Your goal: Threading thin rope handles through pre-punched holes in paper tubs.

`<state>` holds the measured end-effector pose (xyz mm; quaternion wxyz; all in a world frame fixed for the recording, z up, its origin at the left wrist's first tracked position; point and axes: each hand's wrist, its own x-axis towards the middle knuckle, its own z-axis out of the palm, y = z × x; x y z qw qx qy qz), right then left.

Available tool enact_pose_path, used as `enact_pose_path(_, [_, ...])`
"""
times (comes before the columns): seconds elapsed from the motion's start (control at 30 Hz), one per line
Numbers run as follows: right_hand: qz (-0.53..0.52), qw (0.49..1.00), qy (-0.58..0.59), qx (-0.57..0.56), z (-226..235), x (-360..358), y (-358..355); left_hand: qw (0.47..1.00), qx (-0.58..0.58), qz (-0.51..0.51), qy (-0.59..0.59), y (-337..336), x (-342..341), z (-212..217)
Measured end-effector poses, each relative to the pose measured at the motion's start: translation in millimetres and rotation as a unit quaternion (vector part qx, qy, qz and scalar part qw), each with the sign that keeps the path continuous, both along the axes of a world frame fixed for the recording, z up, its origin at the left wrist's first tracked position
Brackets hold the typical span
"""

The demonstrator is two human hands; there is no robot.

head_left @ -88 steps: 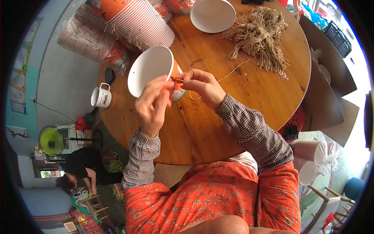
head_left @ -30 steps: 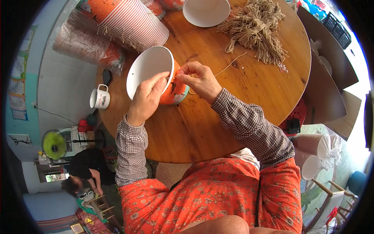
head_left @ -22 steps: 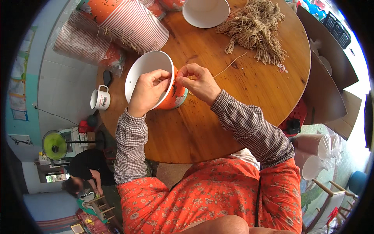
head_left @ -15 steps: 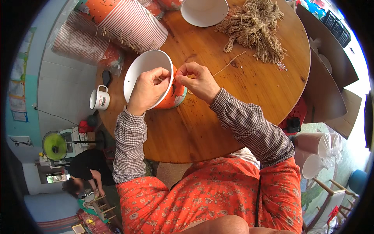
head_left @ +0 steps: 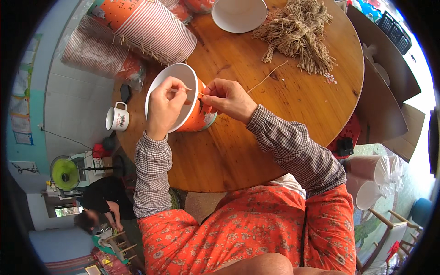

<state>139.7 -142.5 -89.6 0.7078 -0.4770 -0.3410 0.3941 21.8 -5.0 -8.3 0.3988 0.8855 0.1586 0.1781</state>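
Observation:
An orange paper bucket point(head_left: 198, 118) with a white inside lies tilted on the wooden table, its mouth turned toward my left. My left hand point(head_left: 166, 109) is at the mouth, thumb and fingers pinching a short end of thin cord point(head_left: 200, 94) near the rim. On the outer side of the wall, my right hand point(head_left: 231, 98) pinches the cord too, close to the rim. Whether the cord runs through a hole there is too small to tell. A loose length of twine point(head_left: 268, 75) lies just beyond my right hand.
Nested striped buckets point(head_left: 158, 34) lie at the far left, a white enamel mug point(head_left: 118, 117) at the left edge. A white bowl-like tub point(head_left: 239, 16) and a heap of beige twine point(head_left: 298, 36) are at the back. Small white bits point(head_left: 330, 79) lie beside it. Cardboard boxes point(head_left: 382, 96) stand right.
My left hand has drawn back from the bucket's rim and lifted, with a cord end now showing in its fingers. The bucket has shifted slightly toward me.

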Motion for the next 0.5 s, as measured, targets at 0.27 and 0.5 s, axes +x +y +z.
enact_pose_path(0.27, [-0.061, 0.995, -0.075, -0.005, 17.3, 9.7, -13.1, 0.96, -0.251, -0.058, -0.11, -5.0, 7.5, 13.5])
enact_pose_path(0.5, [-0.083, 0.991, -0.042, 0.101, 24.4, 5.1, -16.6, 0.983, -0.121, -0.113, -0.075, -26.5, 26.5, 8.6])
